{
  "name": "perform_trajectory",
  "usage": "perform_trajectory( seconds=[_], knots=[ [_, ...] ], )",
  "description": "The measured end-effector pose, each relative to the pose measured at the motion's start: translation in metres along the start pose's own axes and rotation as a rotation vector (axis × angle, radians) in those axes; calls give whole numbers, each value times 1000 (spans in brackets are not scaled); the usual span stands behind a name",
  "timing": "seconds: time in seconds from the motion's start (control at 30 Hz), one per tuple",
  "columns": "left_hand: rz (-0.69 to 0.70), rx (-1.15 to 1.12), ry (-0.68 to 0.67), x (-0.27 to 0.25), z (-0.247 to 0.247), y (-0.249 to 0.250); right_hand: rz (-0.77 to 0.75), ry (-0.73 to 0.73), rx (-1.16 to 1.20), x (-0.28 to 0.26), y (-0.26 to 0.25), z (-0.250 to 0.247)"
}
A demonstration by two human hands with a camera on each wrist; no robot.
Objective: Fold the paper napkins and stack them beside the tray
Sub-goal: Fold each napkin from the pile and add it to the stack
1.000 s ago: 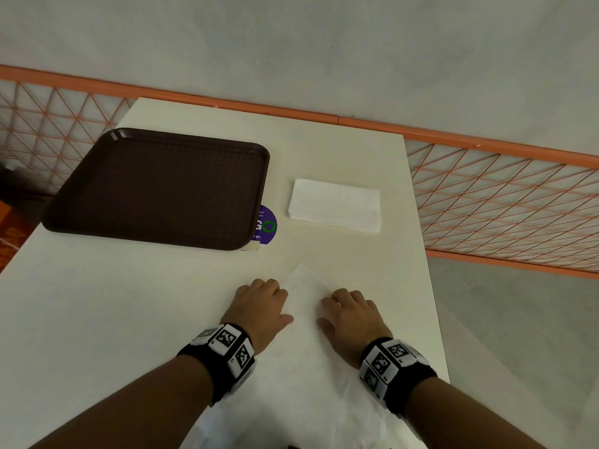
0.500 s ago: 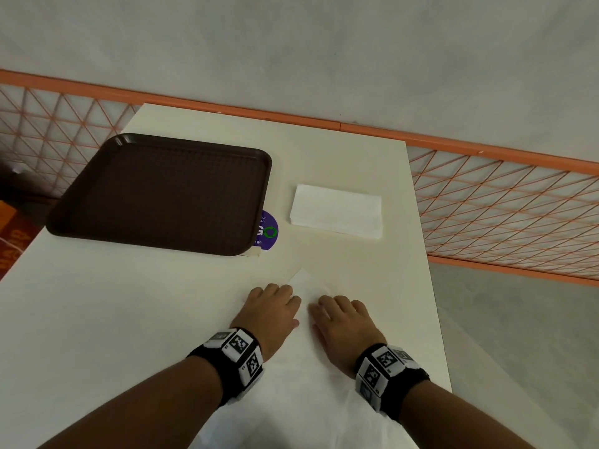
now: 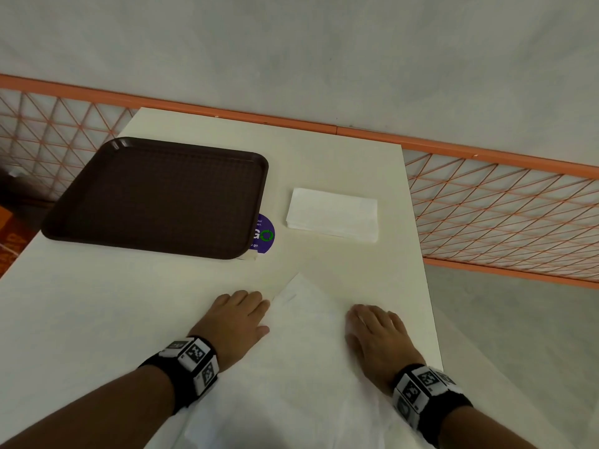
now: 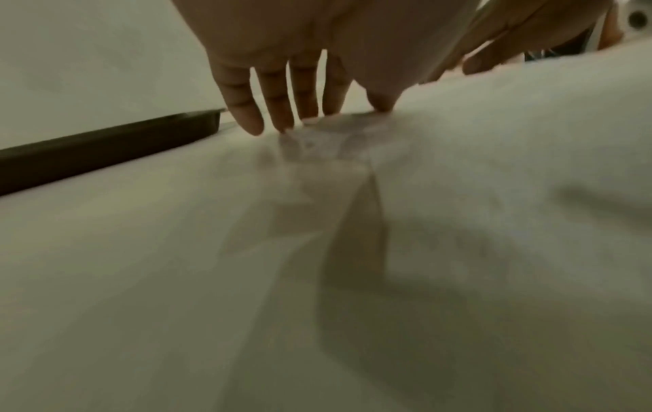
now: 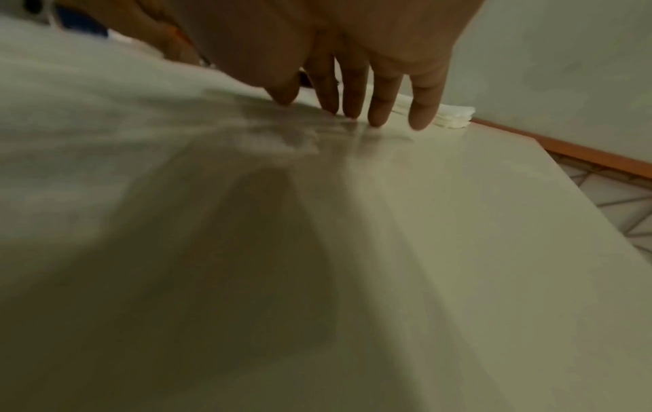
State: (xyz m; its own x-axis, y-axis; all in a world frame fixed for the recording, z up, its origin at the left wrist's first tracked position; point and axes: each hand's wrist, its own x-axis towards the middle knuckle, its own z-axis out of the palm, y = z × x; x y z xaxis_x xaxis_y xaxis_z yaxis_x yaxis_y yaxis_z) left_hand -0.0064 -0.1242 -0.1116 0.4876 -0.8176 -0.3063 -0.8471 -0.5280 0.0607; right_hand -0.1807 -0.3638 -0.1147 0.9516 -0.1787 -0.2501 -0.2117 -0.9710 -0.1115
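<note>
A large white paper napkin (image 3: pixel 301 358) lies spread on the cream table, one corner pointing away from me. My left hand (image 3: pixel 238 315) lies flat with straight fingers on the napkin's left edge, its fingertips (image 4: pixel 282 117) pressing the sheet. My right hand (image 3: pixel 376 332) presses flat on the napkin's right edge, its fingers (image 5: pixel 352 103) straight. A stack of folded white napkins (image 3: pixel 334 214) lies right of the dark brown tray (image 3: pixel 155 196); the same stack of folded napkins (image 5: pixel 448 115) shows beyond my right fingers.
A purple round sticker (image 3: pixel 263 234) peeks out from under the tray's near right corner. The table's right edge (image 3: pixel 421 254) runs close to my right hand. An orange lattice railing (image 3: pixel 502 215) stands behind and to the right.
Both hands have slid apart across the napkin, the left one leftward and the right one rightward, smoothing it flat. The napkin's far corner now shows between them.
</note>
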Motion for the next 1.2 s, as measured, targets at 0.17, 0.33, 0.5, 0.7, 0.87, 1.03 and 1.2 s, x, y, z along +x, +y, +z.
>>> perform_trajectory(
  seconds=[0.17,0.33,0.5,0.7,0.87,1.03,1.2],
  knots=[
    [-144,-143,-161,26,-33,12,94,-88,42,31,-12,-31],
    [-189,-25,-266,39,-41,18,99,-225,40,47,-11,-43],
    [-131,156,-108,21,-38,28,102,-180,93,42,-11,-41],
    [120,5,257,5,-36,24,101,-118,210,32,-8,-33],
    [112,-606,265,9,-73,32,101,-169,356,32,2,-30],
    [-110,-1026,377,26,-88,33,163,-169,534,34,11,-42],
    [-410,-1162,423,41,-78,17,393,-63,1305,36,24,-66]
  ],
)
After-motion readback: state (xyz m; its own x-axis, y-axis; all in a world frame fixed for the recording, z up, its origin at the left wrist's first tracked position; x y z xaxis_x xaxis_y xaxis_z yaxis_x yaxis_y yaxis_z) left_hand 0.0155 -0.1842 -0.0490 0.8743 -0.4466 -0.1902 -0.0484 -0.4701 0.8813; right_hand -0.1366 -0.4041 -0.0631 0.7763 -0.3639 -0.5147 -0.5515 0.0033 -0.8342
